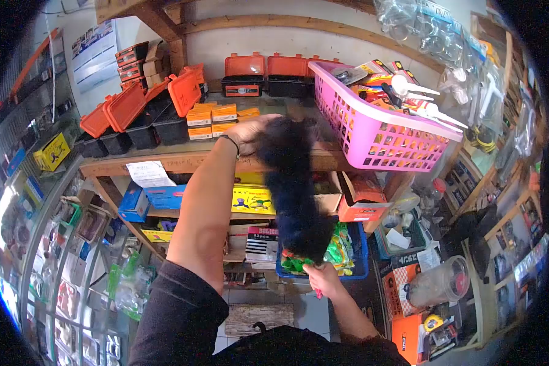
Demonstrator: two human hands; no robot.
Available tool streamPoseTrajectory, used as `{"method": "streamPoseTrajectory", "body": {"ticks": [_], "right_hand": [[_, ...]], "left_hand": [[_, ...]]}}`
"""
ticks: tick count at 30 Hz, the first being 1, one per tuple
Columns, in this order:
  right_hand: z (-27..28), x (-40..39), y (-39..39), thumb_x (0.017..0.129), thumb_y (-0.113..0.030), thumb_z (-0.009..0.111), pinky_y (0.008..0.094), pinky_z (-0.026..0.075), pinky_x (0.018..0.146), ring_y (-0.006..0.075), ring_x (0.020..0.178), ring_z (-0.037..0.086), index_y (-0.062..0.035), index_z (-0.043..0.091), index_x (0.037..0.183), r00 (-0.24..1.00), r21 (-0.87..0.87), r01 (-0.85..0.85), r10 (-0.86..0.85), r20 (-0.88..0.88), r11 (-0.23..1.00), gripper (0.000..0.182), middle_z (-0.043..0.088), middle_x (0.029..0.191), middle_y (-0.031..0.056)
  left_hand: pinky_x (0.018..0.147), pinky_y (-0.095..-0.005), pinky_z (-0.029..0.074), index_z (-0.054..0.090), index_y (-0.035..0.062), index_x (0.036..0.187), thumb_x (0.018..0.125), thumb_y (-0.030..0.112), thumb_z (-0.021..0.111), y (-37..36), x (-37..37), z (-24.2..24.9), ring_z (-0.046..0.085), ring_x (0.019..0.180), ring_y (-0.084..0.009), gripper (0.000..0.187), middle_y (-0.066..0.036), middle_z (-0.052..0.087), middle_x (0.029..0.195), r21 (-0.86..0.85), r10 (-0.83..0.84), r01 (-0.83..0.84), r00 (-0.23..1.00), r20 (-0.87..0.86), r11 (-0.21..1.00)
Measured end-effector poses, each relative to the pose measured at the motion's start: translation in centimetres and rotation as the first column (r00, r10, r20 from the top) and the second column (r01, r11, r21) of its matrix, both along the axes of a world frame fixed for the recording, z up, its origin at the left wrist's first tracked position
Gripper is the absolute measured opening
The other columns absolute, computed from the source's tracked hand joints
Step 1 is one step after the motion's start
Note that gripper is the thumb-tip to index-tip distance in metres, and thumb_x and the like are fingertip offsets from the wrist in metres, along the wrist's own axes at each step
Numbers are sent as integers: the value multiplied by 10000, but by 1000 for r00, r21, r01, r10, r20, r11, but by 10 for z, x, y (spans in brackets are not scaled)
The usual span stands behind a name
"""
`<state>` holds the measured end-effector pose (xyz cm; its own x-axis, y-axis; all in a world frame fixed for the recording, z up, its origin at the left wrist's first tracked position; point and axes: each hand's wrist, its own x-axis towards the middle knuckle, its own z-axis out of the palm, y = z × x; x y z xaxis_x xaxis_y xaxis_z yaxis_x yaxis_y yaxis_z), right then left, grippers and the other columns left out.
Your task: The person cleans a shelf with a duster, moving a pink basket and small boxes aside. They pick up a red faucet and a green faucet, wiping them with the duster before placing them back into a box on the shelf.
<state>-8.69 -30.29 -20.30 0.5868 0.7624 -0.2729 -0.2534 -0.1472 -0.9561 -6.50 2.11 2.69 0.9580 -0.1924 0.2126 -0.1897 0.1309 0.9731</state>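
Observation:
My right hand [325, 279] is closed round the lower end of a dark fluffy duster [293, 183], which is blurred by motion. A bit of pink handle shows below the fist. The duster reaches up and away, across the front edge of the wooden shelf [341, 160]. My left hand [250, 134], with a dark band at the wrist, is stretched over the shelf edge, right beside the duster's far end. Its fingers are partly hidden by the duster and blurred. Small orange boxes [212, 119] are stacked just left of that hand.
Black toolboxes with raised orange lids [125, 108] line the shelf's left and back. A pink basket [396, 137] of packaged goods overhangs the right side. Below are a yellow box [250, 200] and a blue tray [354, 271] of green packets. Glass shelving stands at left.

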Motion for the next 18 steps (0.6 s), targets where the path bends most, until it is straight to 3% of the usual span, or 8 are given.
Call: {"method": "streamPoseTrajectory", "body": {"ticks": [1, 5, 7, 9, 10, 12, 15, 18], "right_hand": [[-3, -1, 1, 821, -156, 543, 239, 259, 314, 73, 312, 323, -103, 387, 521, 1000, 3, 4, -4, -3, 1000, 341, 358, 408, -25], [-14, -6, 3, 801, -307, 558, 245, 263, 298, 88, 280, 330, -107, 385, 437, 998, 22, -38, 39, -43, 999, 450, 399, 395, -7], [-14, -5, 3, 798, -311, 560, 242, 281, 311, 89, 301, 358, -94, 395, 439, 980, -154, -48, 76, 184, 987, 451, 402, 396, -4], [-10, -2, 4, 798, -314, 561, 245, 288, 312, 94, 315, 384, -82, 421, 449, 987, -113, -18, 36, 159, 993, 442, 419, 404, 9], [-10, -2, 4, 800, -310, 561, 246, 284, 308, 93, 312, 382, -85, 421, 451, 997, -32, -32, 34, 64, 999, 437, 417, 403, 8], [-5, -2, 5, 801, -306, 560, 247, 281, 305, 92, 310, 381, -89, 421, 453, 999, 54, -37, 39, -33, 998, 433, 416, 402, 7], [5, 3, 2, 819, -172, 550, 233, 260, 315, 77, 315, 351, -106, 388, 494, 981, -71, -62, 74, 179, 996, 369, 369, 403, -20], [-5, 12, 3, 800, -314, 558, 250, 283, 295, 97, 296, 378, -90, 420, 455, 999, 80, 2, -4, 31, 997, 434, 417, 401, -1]], "left_hand": [[896, -310, 402, 371, 3, 1195, 739, 47, 560, -6, -4, 1, 508, 1015, -206, 495, -111, 501, 1120, -77, 74, -80, 994, -85, 994], [927, -316, 373, 380, 4, 1188, 731, 47, 548, -9, -6, 2, 494, 1029, -208, 489, -113, 494, 1128, -54, 71, -73, 997, -21, 996], [933, -325, 369, 378, 3, 1192, 744, 47, 531, -7, -4, 6, 492, 1033, -214, 476, -116, 491, 1134, -86, -1, -9, 994, -111, 996], [931, -329, 369, 362, 4, 1211, 768, 71, 525, -11, -6, 1, 483, 1047, -212, 477, -121, 472, 1159, -116, 64, -69, 997, -43, 991], [927, -322, 368, 353, 2, 1218, 770, 83, 534, -11, -7, 4, 472, 1061, -211, 490, -123, 468, 1170, -30, 179, -184, 975, -128, 982], [908, -306, 386, 377, -3, 1199, 757, 45, 537, -12, -7, 3, 489, 1030, -181, 473, -107, 488, 1139, -82, 102, -109, 991, -87, 991], [905, -299, 389, 384, -6, 1193, 753, 10, 530, -11, -6, 2, 491, 1025, -172, 464, -99, 497, 1127, -105, 29, -33, 999, -35, 994], [932, -300, 366, 372, 8, 1198, 778, 62, 533, -7, -5, 2, 478, 1048, -201, 453, -107, 478, 1143, -81, 103, -116, 983, -152, 990]]}}
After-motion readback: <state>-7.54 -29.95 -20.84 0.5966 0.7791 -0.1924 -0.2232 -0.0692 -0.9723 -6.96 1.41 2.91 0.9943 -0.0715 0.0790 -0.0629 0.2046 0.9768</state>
